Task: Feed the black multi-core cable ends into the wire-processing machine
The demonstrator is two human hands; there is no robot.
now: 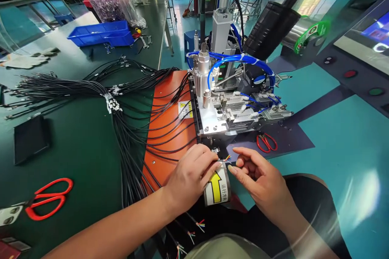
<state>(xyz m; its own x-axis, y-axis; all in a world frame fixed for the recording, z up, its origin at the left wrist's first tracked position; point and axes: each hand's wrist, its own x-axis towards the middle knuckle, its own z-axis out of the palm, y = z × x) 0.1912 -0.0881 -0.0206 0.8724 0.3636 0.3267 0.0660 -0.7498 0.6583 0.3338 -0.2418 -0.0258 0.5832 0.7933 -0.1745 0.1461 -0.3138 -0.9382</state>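
My left hand (194, 168) is closed on a black cable, just above a round part with a yellow arrow label (216, 188). Thin coloured wires (227, 158) fan out from the cable's end beyond my fingertips. To their right, my right hand (258, 174) has its thumb and index finger apart, with its other fingers curled; I see nothing held in it. Behind both hands stands a metal machine (212, 117) with blue air hoses (243, 60). More black cables (168, 139) run across an orange panel (162, 117) to the machine's left side.
Red-handled scissors (50, 198) lie at left, and small red-handled snips (266, 142) sit by the machine. A large cable bundle (69, 87), a dark flat box (31, 139) and a blue bin (100, 34) rest on the green table. A solder spool (306, 34) hangs at right.
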